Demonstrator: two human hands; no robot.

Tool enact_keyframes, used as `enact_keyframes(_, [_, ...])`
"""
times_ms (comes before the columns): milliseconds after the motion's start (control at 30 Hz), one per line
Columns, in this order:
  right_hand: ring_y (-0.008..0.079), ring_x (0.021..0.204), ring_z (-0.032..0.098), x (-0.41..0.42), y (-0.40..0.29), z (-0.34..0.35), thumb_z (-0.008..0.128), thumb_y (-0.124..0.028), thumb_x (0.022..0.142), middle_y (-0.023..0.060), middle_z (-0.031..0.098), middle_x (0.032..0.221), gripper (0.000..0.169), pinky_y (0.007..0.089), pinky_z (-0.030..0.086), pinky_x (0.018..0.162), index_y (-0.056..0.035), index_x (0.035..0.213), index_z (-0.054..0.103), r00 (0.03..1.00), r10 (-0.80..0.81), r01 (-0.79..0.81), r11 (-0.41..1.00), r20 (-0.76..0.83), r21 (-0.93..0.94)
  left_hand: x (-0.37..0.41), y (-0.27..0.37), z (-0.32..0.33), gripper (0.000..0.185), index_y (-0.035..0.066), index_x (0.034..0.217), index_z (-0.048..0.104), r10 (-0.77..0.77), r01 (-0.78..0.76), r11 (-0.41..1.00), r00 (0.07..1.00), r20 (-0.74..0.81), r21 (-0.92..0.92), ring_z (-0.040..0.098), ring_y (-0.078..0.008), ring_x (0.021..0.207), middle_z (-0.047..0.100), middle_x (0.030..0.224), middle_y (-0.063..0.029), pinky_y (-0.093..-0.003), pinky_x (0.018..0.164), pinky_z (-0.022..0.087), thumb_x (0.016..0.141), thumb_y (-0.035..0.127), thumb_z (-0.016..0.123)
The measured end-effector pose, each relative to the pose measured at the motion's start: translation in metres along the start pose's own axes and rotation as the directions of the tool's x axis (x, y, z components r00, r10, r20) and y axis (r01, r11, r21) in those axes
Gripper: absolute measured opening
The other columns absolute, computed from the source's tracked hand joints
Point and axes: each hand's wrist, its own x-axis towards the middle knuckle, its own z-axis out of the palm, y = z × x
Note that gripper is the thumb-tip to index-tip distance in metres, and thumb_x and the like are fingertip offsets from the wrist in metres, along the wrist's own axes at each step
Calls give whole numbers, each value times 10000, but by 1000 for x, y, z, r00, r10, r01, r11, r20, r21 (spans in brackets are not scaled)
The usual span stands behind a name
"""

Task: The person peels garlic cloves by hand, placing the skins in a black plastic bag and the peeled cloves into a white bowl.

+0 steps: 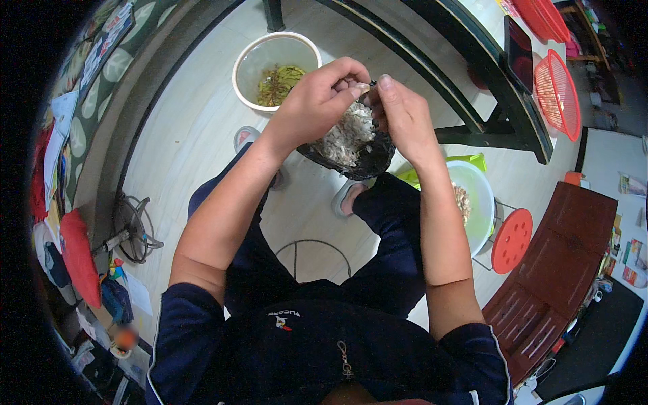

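Observation:
My left hand (324, 104) is curled, its thumb and fingertips pinching a small pale piece (362, 87). Close beside it is my right hand (406, 116), thumb raised, its other fingers partly hidden behind; a small dark bit shows between the two hands. I cannot tell what the right fingers grip. Just below both hands, a black plastic bag (380, 158) gapes between my knees, with a heap of whitish, flaky scraps (349, 135) in it. What holds the bag up is hidden.
A white bucket (242, 83) with yellow-green scraps (278, 83) stands front left. At right, a pale green basin (481, 217) holds beige pieces (461, 202), near a red round stool seat (512, 241). A dark table frame (506, 136) and a red plastic basket (557, 96) lie beyond.

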Motion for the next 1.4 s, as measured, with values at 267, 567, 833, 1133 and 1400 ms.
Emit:
enact_keyframes(267, [380,593,533,3,-12,13,485,-290,891,200,527,621,358,398,420,540,-2,678,508,961,-194,138,954,-197,-266,-10,3,12,205,18,872,520,-272,272,912,961,42,-307,461,-76,581,502,663,-22,-233,535,395,901,212,458])
enact_keyframes(567, [320,533,550,-1,-14,39,479,-234,897,154,534,564,320,377,428,507,-25,659,522,903,-289,193,933,-317,-303,-15,9,17,325,102,686,423,-516,468,552,842,158,-690,301,-57,434,354,540,34,-213,386,254,911,337,428])
enact_keyframes(833, [279,513,544,-5,-12,40,465,-197,907,126,523,572,302,350,420,497,-19,668,511,894,-329,277,939,-304,-202,-21,14,9,337,120,660,389,-502,535,276,789,355,-799,232,-61,397,318,524,36,-213,362,201,901,347,449])
enact_keyframes(1133, [302,493,505,-2,-6,35,528,-185,871,135,483,555,297,362,394,467,-24,624,495,885,-382,289,898,-266,-331,-18,7,29,301,78,678,437,-403,301,834,905,-138,-462,331,-88,404,409,550,-2,-232,370,276,896,285,421])
enact_keyframes(1400, [151,485,454,-8,-1,32,481,-187,907,76,472,538,304,280,373,479,-1,670,518,901,-382,326,909,-205,-260,-22,15,19,318,115,669,389,-563,537,373,779,276,-757,216,-53,413,292,534,52,-207,366,179,895,336,427])
